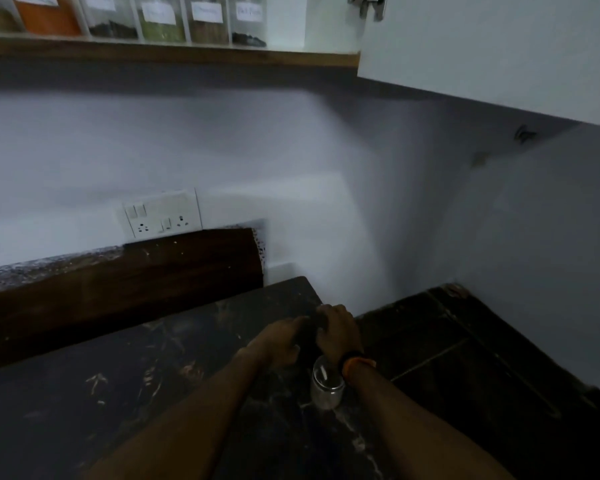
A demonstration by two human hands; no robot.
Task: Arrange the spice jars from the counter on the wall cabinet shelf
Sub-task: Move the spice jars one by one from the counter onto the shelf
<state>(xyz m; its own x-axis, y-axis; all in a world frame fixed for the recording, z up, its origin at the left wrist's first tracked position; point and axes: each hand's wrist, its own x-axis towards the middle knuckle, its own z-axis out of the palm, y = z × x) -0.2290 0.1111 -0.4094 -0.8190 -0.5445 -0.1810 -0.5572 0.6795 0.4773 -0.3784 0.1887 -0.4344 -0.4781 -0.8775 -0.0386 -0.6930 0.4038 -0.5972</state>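
Note:
Low on the dark counter (146, 382), my left hand (279, 342) and my right hand (340, 332) close in from both sides on a dark jar (310, 332). The dim, blurred picture hides most of that jar. My right fingers curl over its top; my left fingers wrap its left side. A small clear glass jar (327, 388) stands on the counter just below my right wrist, apart from both hands. At the top left, several labelled spice jars (160, 20) stand in a row on the wall cabinet shelf (167, 56).
The open white cabinet door (482, 46) hangs at the upper right. A switch and socket panel (163, 214) sits on the wall above a dark wooden backsplash (136, 271). The counter ends just right of my hands, with dark floor tiles (465, 344) beyond.

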